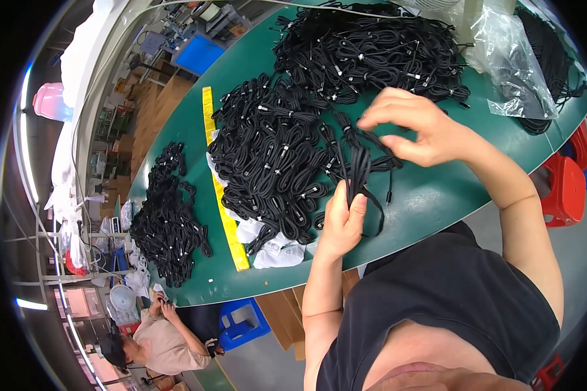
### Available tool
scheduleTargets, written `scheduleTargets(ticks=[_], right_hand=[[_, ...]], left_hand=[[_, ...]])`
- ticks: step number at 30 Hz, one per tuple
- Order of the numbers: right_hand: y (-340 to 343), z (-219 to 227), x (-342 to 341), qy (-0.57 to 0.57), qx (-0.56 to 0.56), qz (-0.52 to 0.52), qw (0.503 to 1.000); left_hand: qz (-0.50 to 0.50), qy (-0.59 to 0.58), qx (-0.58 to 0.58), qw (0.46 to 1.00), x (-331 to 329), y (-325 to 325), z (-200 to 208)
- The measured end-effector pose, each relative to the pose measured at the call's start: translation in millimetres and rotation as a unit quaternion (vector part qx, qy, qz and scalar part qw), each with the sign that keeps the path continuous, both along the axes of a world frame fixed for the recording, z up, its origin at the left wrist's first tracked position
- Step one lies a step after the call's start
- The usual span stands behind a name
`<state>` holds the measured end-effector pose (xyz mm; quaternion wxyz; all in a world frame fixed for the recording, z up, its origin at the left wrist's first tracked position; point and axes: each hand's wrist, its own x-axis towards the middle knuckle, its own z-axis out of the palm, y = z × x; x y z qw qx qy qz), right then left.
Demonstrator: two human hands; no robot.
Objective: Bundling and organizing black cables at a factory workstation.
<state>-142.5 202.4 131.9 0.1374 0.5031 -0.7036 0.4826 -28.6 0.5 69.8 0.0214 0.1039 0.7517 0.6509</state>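
My left hand (343, 220) is closed around a coiled black cable (358, 171), whose loops stand up out of the fist. One end of that cable curves down beside the thumb. To the right and a little farther off, my right hand (412, 124) is raised with its fingers curved and apart, nothing visible between them. Just past the held coil begins a heap of bundled black cables (267, 153), with small metal plugs showing among the loops. A loose cable end (389, 195) with a plug lies on the green tabletop (437, 186) below my right hand.
A larger cable heap (372, 52) fills the far side, beside a clear plastic bag (518, 62). A yellow strip (225, 189) separates the middle heap from another cable pile (169, 221) at left. White packets (279, 255) lie near the edge. A co-worker (166, 339) sits at lower left; red stools (563, 189) stand right.
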Motion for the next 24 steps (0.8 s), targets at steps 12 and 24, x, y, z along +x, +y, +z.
scheduleTargets(ticks=[12, 24], right_hand=[[-14.1, -9.2, -26.6, -0.061, 0.217, 0.174, 0.959], [-29.6, 18.2, -34.9, 0.141, 0.232, 0.154, 0.950]], left_hand=[[-0.069, -0.050, -0.107, 0.991, 8.2, -2.7, 12.4], [-0.103, -0.057, -0.049, 0.992, 2.1, -12.6, 11.8]])
